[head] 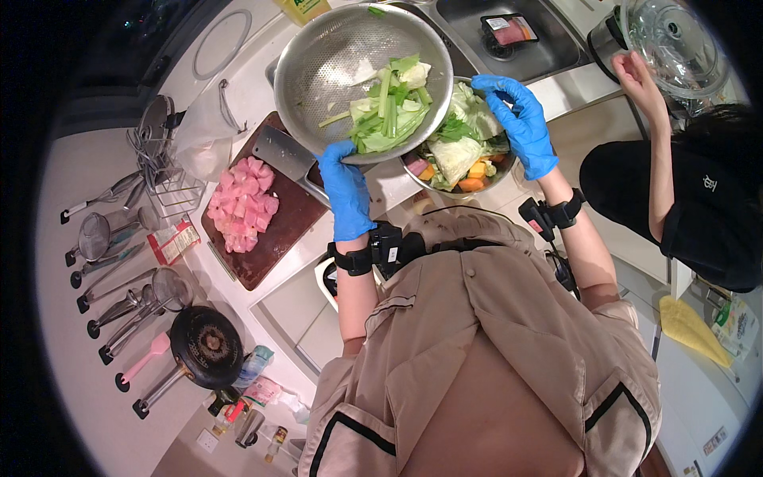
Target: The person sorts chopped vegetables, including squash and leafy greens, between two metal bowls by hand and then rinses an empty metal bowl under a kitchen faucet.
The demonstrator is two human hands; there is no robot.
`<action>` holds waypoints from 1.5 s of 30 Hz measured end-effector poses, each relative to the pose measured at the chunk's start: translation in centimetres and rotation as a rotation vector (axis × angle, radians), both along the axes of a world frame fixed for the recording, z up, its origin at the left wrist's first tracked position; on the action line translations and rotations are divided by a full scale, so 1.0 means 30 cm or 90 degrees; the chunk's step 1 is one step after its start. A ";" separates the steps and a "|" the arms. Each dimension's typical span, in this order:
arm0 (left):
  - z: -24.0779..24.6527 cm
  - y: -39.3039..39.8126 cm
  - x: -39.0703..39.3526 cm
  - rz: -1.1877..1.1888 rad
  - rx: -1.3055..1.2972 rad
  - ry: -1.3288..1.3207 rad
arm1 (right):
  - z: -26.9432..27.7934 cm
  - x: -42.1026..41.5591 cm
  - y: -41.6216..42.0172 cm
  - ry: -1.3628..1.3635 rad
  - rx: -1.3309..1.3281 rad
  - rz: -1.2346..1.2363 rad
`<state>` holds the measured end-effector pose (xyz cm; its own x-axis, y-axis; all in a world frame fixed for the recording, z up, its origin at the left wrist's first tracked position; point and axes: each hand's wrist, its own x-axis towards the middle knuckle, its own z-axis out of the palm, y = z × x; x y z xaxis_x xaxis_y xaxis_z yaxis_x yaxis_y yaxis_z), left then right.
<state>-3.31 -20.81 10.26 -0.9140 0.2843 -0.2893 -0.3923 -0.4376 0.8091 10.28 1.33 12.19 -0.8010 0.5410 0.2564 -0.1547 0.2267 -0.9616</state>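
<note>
My left hand (347, 197), in a blue glove, grips the near rim of a perforated metal colander (316, 71). The colander is tilted and holds cut celery stalks (387, 107) with leaves and pale cabbage pieces. Partly beneath its right side is a metal bowl (444, 192) with cabbage leaves (456, 156), orange chunks (474, 179) and other vegetables. My right hand (523, 125), also blue-gloved, is at the bowl's right side with fingers curved over the leaves. Whether it grips the rim is hidden.
Pink diced meat (241, 206) and a cleaver (286, 155) lie on a brown cutting board (286, 238). A packaged tray (509, 30) sits in the sink (554, 53). Another person's hand (635, 68) is near a clear lid (679, 47) at right. Utensils and a frying pan (207, 347) hang at left.
</note>
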 end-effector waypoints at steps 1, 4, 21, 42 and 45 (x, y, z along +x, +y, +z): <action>0.001 -0.002 -0.001 -0.003 -0.002 0.002 | 0.000 0.000 0.001 0.001 -0.031 0.002; 0.013 -0.008 0.001 -0.015 0.004 0.014 | -0.003 -0.004 0.014 0.018 -0.111 0.030; 0.009 0.005 -0.009 0.021 0.013 -0.035 | 0.012 -0.013 0.040 0.051 -0.407 0.100; -0.087 -0.067 -0.045 0.013 0.047 -0.089 | -0.002 0.052 0.055 -0.016 -0.285 0.022; -0.116 -0.090 -0.065 0.020 0.053 -0.091 | -0.050 0.083 0.088 -0.107 -0.011 0.056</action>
